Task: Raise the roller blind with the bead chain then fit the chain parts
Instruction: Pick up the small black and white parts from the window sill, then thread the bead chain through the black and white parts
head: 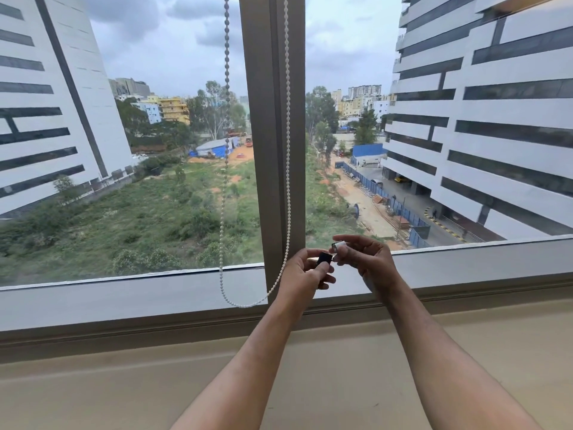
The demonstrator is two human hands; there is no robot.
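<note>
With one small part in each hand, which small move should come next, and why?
Probably bring the small black part in the left hand against the small white part in the right hand: they sit close but apart, and the white bead chain hangs free.

Bead chain (pixel 288 150): white plastic, glossy. Sill (pixel 124 383): smooth matt beige. Mullion (pixel 266 135): matt grey-brown, prob. metal.
</note>
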